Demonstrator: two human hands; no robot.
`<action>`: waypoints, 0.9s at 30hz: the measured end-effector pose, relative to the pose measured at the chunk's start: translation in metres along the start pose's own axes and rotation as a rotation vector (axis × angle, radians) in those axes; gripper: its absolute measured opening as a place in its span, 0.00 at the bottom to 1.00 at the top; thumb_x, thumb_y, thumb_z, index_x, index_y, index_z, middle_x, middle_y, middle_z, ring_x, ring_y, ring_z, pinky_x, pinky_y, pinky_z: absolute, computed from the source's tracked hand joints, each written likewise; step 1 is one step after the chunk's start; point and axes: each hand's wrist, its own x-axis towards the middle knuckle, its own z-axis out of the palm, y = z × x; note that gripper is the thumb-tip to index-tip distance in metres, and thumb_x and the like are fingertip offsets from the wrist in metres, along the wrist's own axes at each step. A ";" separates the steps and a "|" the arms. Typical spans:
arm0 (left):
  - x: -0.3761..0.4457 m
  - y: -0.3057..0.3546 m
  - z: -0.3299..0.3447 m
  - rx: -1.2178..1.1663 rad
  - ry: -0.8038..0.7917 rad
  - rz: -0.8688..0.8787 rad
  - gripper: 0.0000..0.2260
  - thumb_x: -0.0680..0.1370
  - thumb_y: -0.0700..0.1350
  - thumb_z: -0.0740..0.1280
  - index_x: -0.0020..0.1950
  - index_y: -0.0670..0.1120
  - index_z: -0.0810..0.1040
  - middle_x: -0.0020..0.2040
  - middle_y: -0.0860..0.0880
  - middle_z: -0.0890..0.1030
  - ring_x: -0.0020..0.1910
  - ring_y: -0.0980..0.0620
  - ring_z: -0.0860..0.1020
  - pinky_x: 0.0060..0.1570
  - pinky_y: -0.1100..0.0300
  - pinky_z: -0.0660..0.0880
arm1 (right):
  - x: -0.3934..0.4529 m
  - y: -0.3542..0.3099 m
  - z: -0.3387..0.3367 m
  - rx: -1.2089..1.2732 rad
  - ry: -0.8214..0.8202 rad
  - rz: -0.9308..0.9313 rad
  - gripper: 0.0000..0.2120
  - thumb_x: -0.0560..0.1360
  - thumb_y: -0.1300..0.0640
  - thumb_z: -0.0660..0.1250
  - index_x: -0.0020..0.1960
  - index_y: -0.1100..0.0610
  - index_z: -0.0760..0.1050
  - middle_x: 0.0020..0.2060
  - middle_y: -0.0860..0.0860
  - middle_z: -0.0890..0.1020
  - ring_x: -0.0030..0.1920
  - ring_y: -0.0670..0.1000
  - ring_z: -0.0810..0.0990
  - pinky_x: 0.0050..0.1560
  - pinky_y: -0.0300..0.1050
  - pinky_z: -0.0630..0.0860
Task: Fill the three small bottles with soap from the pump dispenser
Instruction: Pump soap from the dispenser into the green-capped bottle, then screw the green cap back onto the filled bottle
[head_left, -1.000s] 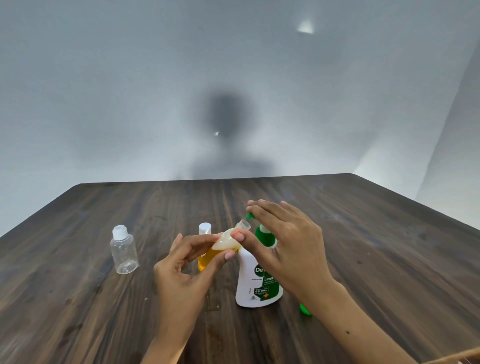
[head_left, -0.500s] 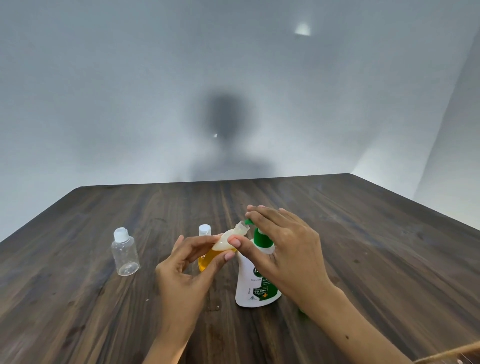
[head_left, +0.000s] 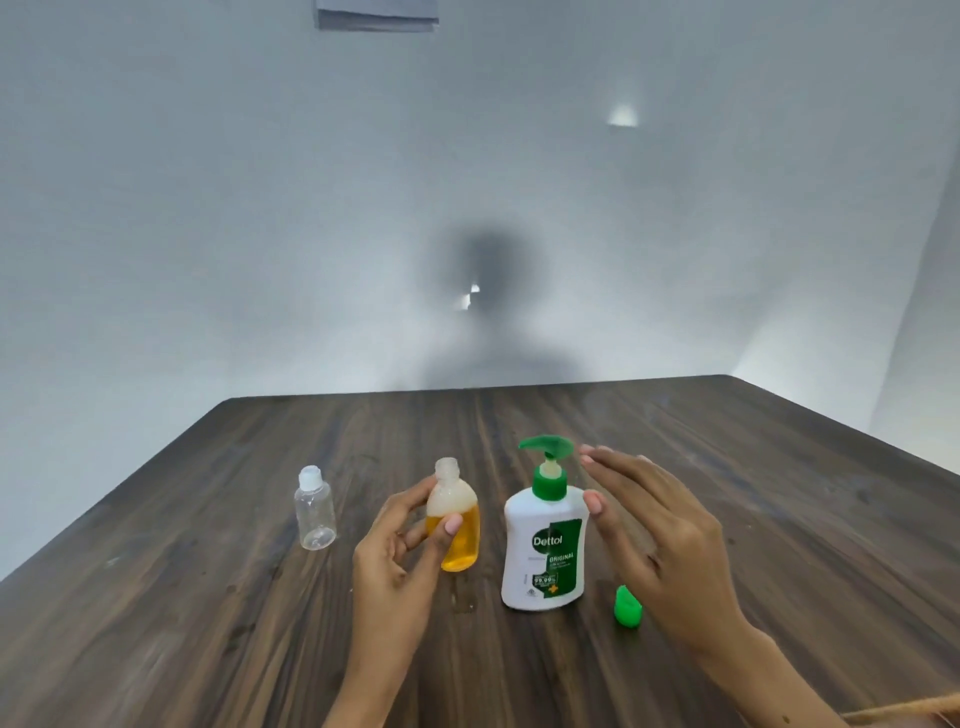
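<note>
Head view shows your left hand (head_left: 395, 545) pinching an uncapped small bottle (head_left: 453, 514), upright, amber soap below foam, beside the white pump dispenser (head_left: 545, 551) on the dark wooden table (head_left: 208, 597). Your right hand (head_left: 654, 530) hovers spread beside the pump. A clear capped bottle (head_left: 313, 509) stands left.

A dark wooden table (head_left: 779, 467) against a pale wall (head_left: 208, 208)

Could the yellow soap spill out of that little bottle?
It could. The small bottle in the left hand has no cap on, so tipping it might spill soap. The green cap lies near the right hand and could get knocked away. That hand could also bump the pump dispenser over.
</note>
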 end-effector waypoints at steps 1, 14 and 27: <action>-0.008 0.002 -0.002 0.000 0.007 0.001 0.15 0.72 0.39 0.70 0.58 0.49 0.79 0.53 0.51 0.84 0.53 0.56 0.82 0.45 0.71 0.76 | -0.009 0.002 -0.004 -0.006 -0.003 -0.002 0.15 0.79 0.52 0.61 0.57 0.59 0.80 0.56 0.49 0.81 0.58 0.46 0.78 0.61 0.50 0.73; -0.085 0.010 -0.002 0.138 -0.175 -0.149 0.14 0.73 0.43 0.71 0.57 0.48 0.77 0.55 0.56 0.83 0.53 0.55 0.83 0.44 0.67 0.78 | -0.096 0.024 -0.017 -0.155 -0.393 0.208 0.16 0.76 0.48 0.61 0.58 0.53 0.81 0.60 0.47 0.79 0.57 0.48 0.79 0.53 0.43 0.75; -0.089 -0.006 -0.004 0.135 -0.199 -0.180 0.16 0.70 0.44 0.73 0.57 0.48 0.77 0.56 0.54 0.83 0.55 0.53 0.83 0.48 0.61 0.80 | -0.101 0.014 -0.005 -0.154 -0.452 0.115 0.11 0.70 0.62 0.68 0.49 0.53 0.84 0.49 0.51 0.83 0.45 0.54 0.82 0.46 0.45 0.75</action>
